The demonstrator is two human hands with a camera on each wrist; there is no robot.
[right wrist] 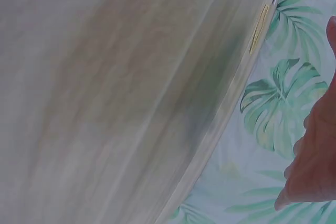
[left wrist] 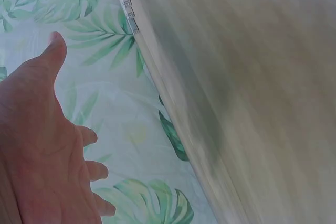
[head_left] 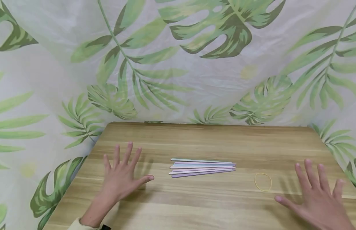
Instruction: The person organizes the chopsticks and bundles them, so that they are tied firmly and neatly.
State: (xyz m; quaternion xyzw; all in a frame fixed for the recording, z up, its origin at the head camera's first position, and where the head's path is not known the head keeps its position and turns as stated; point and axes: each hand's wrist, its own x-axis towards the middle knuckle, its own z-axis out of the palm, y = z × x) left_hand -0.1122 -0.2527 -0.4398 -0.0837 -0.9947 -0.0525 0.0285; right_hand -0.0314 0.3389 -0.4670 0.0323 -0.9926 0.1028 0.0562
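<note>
Several thin pastel sticks [head_left: 202,167] lie loosely side by side on the wooden table, fanned a little wider at their left ends. To their right a thin yellow rubber band [head_left: 263,182] lies flat in an oval loop. My left hand [head_left: 120,179] is held above the table left of the sticks, fingers spread and holding nothing. Beyond the rubber band, on the right, my right hand [head_left: 319,198] is also spread and holds nothing. The left wrist view shows the left palm [left wrist: 47,150]; the right wrist view shows part of the right hand [right wrist: 315,150].
The wooden table [head_left: 212,140] has light grain and reaches back to a hanging cloth [head_left: 212,83] printed with green leaves. The cloth also runs along the left and right sides. A dark band [head_left: 106,227] shows at the left wrist beside a pale sleeve [head_left: 83,225].
</note>
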